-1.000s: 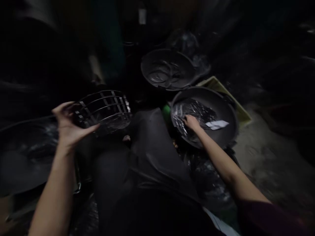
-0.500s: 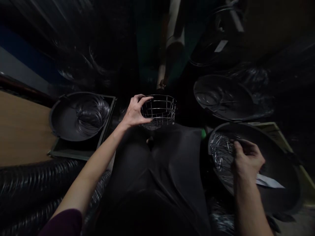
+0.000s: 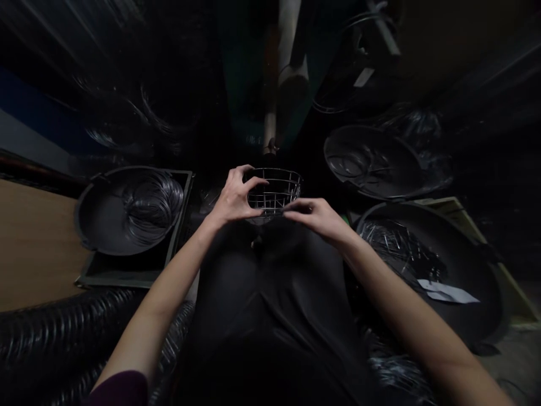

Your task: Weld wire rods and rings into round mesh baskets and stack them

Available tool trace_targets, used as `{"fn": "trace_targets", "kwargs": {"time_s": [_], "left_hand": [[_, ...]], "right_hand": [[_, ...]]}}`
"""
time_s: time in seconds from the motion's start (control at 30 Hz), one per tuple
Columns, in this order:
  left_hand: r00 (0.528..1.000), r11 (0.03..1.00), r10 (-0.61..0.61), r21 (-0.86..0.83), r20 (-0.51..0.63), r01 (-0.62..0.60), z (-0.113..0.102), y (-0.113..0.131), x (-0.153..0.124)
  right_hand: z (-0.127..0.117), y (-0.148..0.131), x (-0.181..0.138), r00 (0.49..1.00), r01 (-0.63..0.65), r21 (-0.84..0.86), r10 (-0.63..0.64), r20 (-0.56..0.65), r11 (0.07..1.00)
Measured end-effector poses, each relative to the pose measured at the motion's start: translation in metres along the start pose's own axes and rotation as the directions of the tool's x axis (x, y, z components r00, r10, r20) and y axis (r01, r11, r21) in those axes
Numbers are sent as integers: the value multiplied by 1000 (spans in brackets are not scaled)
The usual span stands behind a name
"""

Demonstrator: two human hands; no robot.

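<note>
My left hand (image 3: 234, 197) grips the left side of a small round wire cage (image 3: 274, 190), thumb and fingers wrapped round its rim, above my dark-trousered knees (image 3: 274, 270). At the cage's front right edge my right hand (image 3: 319, 217) has its fingers pinched together; whatever thin piece they hold is too small and dark to name. The scene is very dim.
A dark pan of coiled wire rings (image 3: 131, 208) sits in a tray at the left beside a wooden board (image 3: 34, 242). At the right, a large pan (image 3: 456, 265) holds short metal pieces and a white slip (image 3: 448, 292); another pan (image 3: 372, 163) lies behind it. Ribbed black coils (image 3: 54, 332) lie bottom left.
My right hand has left the right-hand pan and come across to the cage's edge. My left hand keeps its grip on the cage, which has barely moved.
</note>
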State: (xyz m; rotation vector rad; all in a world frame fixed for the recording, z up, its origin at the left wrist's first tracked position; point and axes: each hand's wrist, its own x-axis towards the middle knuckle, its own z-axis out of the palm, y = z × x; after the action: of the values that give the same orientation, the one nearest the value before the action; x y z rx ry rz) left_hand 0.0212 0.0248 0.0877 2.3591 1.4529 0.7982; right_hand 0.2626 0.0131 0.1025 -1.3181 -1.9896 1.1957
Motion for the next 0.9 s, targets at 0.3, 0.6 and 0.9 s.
{"fn": "trace_targets", "kwargs": {"time_s": [0.3, 0.6, 0.9], "left_hand": [[988, 980, -138, -157, -77, 124, -4, 2, -10], [987, 974, -115, -210, -116, 89, -5, -7, 22], [989, 971, -114, -221, -94, 91, -12, -17, 40]], "right_hand": [[15, -12, 16, 912, 346, -730, -392, 116, 589], [-9, -24, 41, 891, 317, -806, -447, 74, 500], [-14, -27, 59, 895, 297, -823, -441, 63, 485]]}}
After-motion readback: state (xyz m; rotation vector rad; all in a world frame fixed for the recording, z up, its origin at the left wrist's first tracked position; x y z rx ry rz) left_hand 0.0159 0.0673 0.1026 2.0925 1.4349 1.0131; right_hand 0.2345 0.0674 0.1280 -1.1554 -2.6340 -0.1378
